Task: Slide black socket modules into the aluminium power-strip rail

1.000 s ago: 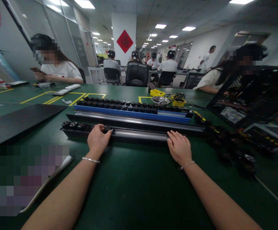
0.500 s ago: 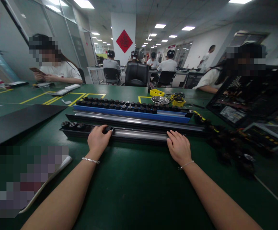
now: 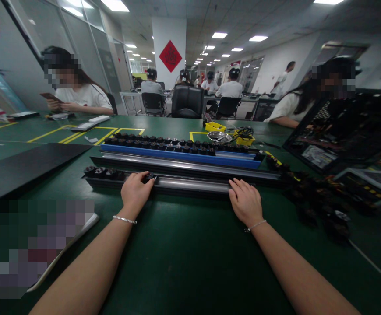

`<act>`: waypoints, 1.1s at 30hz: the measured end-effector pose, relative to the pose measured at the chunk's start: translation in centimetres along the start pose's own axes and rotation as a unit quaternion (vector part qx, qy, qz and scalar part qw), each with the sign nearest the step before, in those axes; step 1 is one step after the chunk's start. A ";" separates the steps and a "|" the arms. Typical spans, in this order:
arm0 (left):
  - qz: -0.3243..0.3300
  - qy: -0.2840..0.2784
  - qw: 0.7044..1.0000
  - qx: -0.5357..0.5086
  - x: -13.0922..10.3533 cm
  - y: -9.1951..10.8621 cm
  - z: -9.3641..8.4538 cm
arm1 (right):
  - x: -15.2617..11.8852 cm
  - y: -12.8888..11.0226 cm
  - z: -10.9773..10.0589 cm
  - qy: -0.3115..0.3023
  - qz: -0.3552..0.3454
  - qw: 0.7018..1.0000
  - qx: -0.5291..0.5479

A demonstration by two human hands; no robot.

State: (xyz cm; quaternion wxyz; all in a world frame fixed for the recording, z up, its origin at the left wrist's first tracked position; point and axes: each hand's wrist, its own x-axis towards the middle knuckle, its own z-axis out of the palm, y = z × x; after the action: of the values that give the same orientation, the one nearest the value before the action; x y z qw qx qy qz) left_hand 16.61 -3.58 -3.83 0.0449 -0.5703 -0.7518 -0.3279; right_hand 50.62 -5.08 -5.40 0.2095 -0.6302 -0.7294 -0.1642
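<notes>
A long black rail (image 3: pixel 190 184) with a shiny channel lies across the green table in front of me. Several small black parts (image 3: pixel 103 172) sit in its left end. My left hand (image 3: pixel 135 192) is closed around a small black part (image 3: pixel 149 176) at the rail, left of the middle. My right hand (image 3: pixel 245 200) rests on the rail's right portion, its fingers wrapped over the edge. Behind lie a second black rail (image 3: pixel 184 166) with a bare channel and blue rails (image 3: pixel 177 154) carrying rows of black parts.
A pile of black parts (image 3: pixel 322 201) lies at the right beside a metal box (image 3: pixel 368 186) and an open computer case (image 3: pixel 348 131). Yellow trays (image 3: pixel 215 127) and a round metal dish (image 3: pixel 219 137) stand farther back. A dark panel (image 3: pixel 22 166) lies left. People sit around the table.
My left hand has shifted very slightly to the right along the rail, with the small black part. My right hand has stayed in place.
</notes>
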 end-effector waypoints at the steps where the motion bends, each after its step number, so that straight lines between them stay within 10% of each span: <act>1: 0.003 0.000 1.000 -0.001 0.0 0.0 0.1 | 0.0 0.0 0.0 0.000 0.001 1.000 -0.001; 33: 0.046 -0.030 0.998 -0.024 -0.4 0.9 0.2 | 0.0 -0.2 -0.2 -0.011 0.006 1.000 -0.006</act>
State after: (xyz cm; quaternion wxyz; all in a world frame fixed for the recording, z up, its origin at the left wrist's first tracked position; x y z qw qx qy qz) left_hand 17.60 -3.65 -3.79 0.0239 -0.6151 -0.7175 -0.3260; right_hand 50.45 -5.25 -5.19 0.1991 -0.6376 -0.7267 -0.1602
